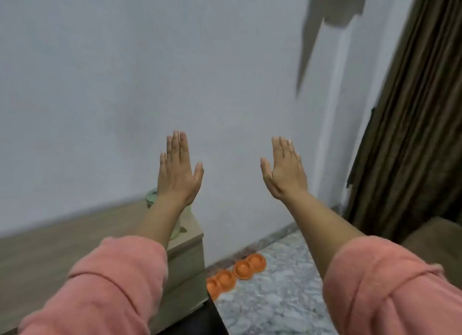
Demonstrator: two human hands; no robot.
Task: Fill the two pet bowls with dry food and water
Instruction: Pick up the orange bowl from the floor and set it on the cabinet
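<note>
Two orange double pet bowls lie on the speckled floor by the wall: one (249, 266) farther right, the other (221, 282) beside the cabinet's corner, partly cut off by it. Both look empty. My left hand (178, 170) and my right hand (283, 170) are raised flat in front of the white wall, fingers straight, holding nothing, well above the bowls. A pale green container (152, 197) stands on the cabinet top, mostly hidden behind my left wrist and forearm. Pink sleeves cover both upper forearms.
A wooden cabinet (185, 257) fills the lower left, its top reaching the wall. Brown curtains (415, 134) hang at the right, with a brown upholstered seat (435, 237) below them. The grey speckled floor (275, 297) runs between cabinet and seat.
</note>
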